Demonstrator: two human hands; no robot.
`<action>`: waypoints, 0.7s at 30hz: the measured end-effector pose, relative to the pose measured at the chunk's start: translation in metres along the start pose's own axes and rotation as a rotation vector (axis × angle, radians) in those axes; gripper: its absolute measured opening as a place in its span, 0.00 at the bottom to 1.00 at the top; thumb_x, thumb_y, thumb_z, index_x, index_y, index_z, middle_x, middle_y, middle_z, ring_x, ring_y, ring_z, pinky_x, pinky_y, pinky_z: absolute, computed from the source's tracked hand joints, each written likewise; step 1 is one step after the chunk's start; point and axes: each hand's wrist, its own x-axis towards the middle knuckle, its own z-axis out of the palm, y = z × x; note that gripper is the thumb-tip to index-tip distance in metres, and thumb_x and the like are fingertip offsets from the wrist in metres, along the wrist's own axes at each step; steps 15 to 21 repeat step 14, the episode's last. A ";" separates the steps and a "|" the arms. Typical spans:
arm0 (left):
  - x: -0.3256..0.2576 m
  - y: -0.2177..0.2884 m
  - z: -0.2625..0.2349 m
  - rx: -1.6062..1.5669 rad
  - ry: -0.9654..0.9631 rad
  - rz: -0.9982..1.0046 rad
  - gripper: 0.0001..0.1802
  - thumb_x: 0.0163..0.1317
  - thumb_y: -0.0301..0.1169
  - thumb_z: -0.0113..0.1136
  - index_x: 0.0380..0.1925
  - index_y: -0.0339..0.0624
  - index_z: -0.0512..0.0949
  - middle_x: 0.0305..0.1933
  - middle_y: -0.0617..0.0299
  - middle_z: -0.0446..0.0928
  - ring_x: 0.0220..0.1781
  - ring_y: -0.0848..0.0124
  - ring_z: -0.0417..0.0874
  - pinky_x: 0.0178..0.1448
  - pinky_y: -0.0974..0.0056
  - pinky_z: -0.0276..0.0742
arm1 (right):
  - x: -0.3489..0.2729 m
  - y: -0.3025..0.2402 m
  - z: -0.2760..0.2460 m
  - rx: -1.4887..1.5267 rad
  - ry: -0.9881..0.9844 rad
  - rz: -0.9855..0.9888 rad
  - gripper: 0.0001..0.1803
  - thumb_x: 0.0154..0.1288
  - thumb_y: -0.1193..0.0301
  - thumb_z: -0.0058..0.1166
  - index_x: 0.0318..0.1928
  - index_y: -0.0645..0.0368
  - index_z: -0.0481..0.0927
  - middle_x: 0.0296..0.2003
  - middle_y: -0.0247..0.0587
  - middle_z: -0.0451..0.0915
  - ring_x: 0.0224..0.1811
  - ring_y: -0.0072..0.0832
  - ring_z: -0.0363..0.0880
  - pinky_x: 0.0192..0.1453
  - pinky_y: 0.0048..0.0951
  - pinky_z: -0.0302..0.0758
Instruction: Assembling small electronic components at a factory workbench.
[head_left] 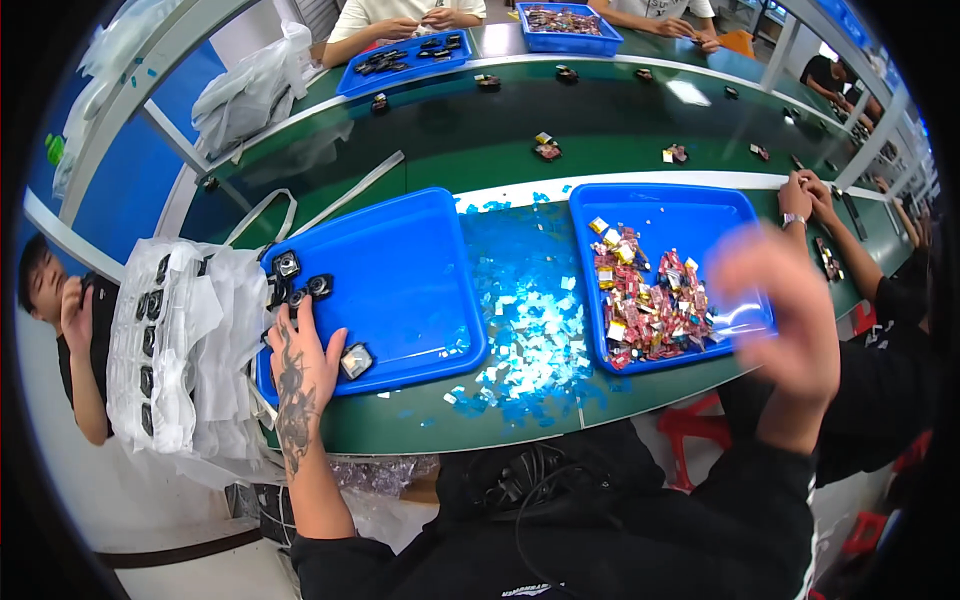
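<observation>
My left hand (305,365) reaches into the left blue tray (400,270), its fingertips at a small black device (319,286) with a round, lens-like front. The thumb is spread away from the fingers, and nothing shows between them. Several similar black devices, one of them higher up (286,264), cluster at the tray's left side. Beside the thumb lies a black device with a pale square face (356,360). My right hand (785,310) is smeared by motion over the right edge of the right blue tray (700,205). That tray holds a heap of small red-and-yellow electronic parts (650,300).
Bits of blue and clear film (530,340) litter the green table between the trays. White padded packing sheets (185,350) with black devices are stacked at left. Small assemblies (547,148) lie along the green belt. Co-workers sit opposite and at right; another person is at far left.
</observation>
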 end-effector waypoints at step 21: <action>0.102 0.010 0.015 -0.144 0.092 0.198 0.25 0.67 0.45 0.53 0.56 0.40 0.73 0.57 0.45 0.76 0.61 0.49 0.74 0.62 0.51 0.71 | -0.411 0.288 0.275 0.386 0.080 1.140 0.28 0.70 0.50 0.52 0.62 0.54 0.75 0.50 0.47 0.83 0.51 0.32 0.80 0.61 0.42 0.70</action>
